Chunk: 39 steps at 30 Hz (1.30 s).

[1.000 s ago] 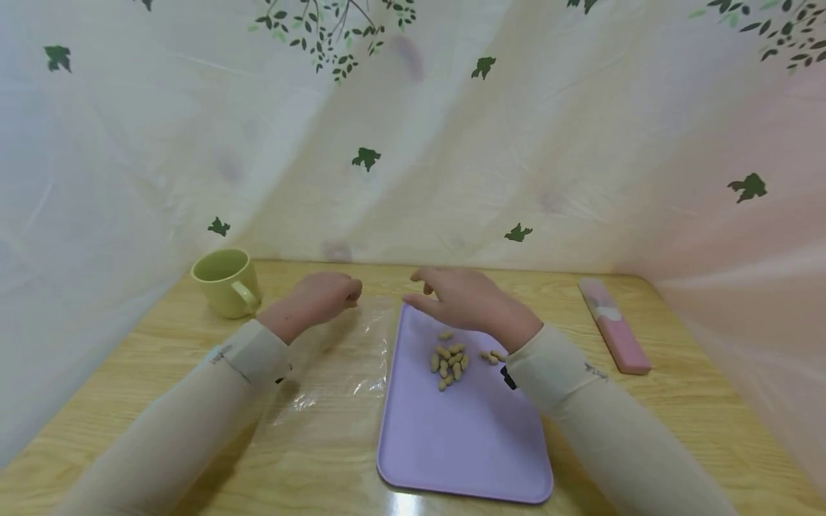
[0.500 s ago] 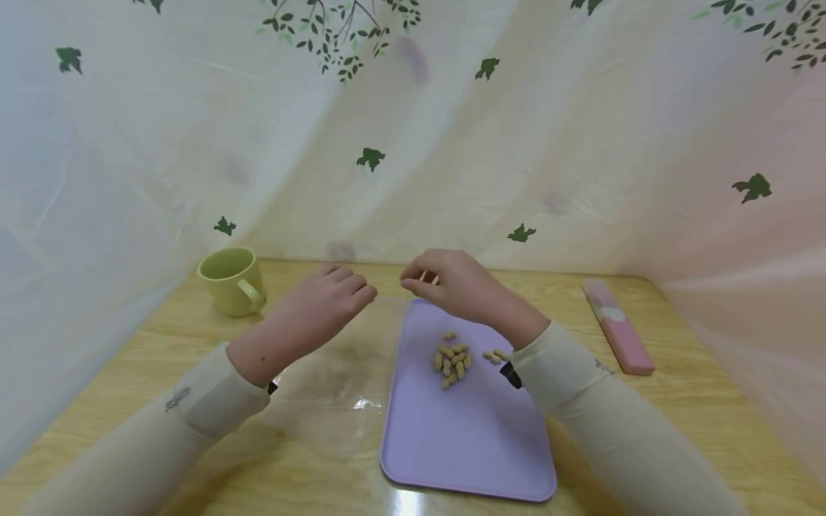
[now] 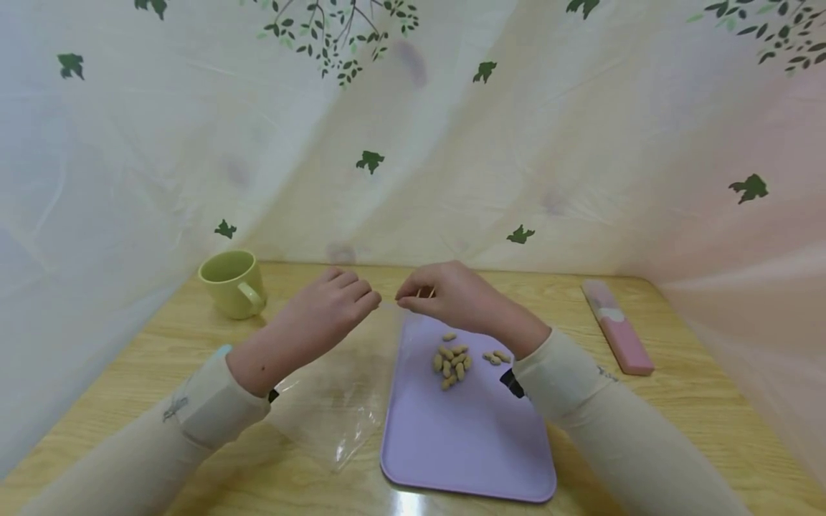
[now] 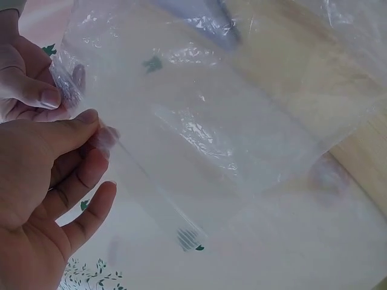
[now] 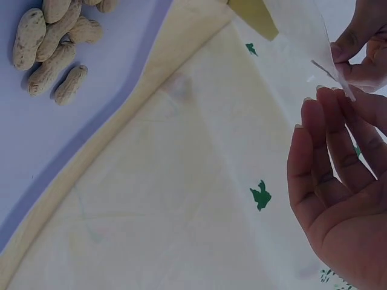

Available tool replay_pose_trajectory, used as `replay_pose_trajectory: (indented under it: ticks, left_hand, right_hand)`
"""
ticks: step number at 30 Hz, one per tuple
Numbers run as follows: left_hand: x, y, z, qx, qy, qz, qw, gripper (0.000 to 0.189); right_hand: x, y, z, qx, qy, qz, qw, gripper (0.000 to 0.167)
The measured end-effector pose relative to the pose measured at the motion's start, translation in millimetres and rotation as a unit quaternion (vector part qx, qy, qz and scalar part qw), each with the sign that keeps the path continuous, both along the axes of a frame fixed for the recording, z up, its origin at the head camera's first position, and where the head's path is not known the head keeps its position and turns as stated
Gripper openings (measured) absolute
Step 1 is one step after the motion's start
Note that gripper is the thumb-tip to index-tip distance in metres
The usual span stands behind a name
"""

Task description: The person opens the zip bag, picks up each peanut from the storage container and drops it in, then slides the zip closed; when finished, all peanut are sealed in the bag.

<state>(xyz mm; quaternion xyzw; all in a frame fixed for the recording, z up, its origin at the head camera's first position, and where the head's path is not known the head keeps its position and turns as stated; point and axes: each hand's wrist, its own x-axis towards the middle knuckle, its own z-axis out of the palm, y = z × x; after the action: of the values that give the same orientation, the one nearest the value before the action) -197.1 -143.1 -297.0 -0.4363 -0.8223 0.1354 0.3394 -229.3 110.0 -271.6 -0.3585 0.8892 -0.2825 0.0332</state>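
Observation:
A clear plastic bag [image 3: 335,423] hangs over the wooden table from between both hands. My left hand [image 3: 310,322] pinches its upper edge between thumb and forefinger; the left wrist view shows the bag [image 4: 181,121] spread beyond my left hand [image 4: 54,175]. Close beside it, my right hand [image 3: 461,297] pinches the same edge, the other fingers gently bent in the right wrist view. Under the right hand lies a lilac tray [image 3: 464,451] bearing a heap of unshelled peanuts [image 3: 452,364]. A smaller cluster of peanuts [image 3: 497,357] sits near the right wrist.
A green mug [image 3: 229,290] stands at the back left, handle facing right. A long pink and white case [image 3: 616,326] lies at the right side of the table [image 3: 697,430]. Behind the table hangs a pale curtain [image 3: 439,179] with printed leaves.
The left hand has moved right and turned its knuckles upward. The right hand's fingers have closed onto the bag's edge, and the bag has been lifted off the table and now hangs.

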Motion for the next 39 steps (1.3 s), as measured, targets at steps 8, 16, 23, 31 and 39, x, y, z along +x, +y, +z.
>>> replay_pose_trajectory:
  ticks: [8, 16, 23, 31, 39]
  left_hand:
    - [3.3, 0.8, 0.4, 0.006, -0.002, 0.002, 1.0000, 0.019]
    - [7.1, 3.2, 1.7, -0.002, -0.019, 0.021, 0.9996, 0.017]
    - [13.0, 4.8, 3.5, -0.014, -0.026, 0.040, 0.9988, 0.017]
    - [18.5, 10.7, 7.3, -0.017, -0.012, 0.038, 0.9991, 0.017]
    - [19.1, 6.3, 5.8, 0.024, -0.011, -0.001, 0.9997, 0.023]
  right_hand:
    - [2.1, 0.1, -1.9, 0.005, 0.006, 0.008, 0.9999, 0.015]
    - [5.4, -7.2, -3.8, 0.031, 0.021, 0.013, 0.9992, 0.017]
    - [9.1, -15.9, -4.0, 0.056, 0.037, 0.021, 0.9975, 0.018]
    - [7.5, -22.8, -5.5, 0.056, 0.058, 0.020, 0.9965, 0.018]
    - [4.9, -20.3, -8.0, 0.010, -0.013, 0.029, 0.9995, 0.018]
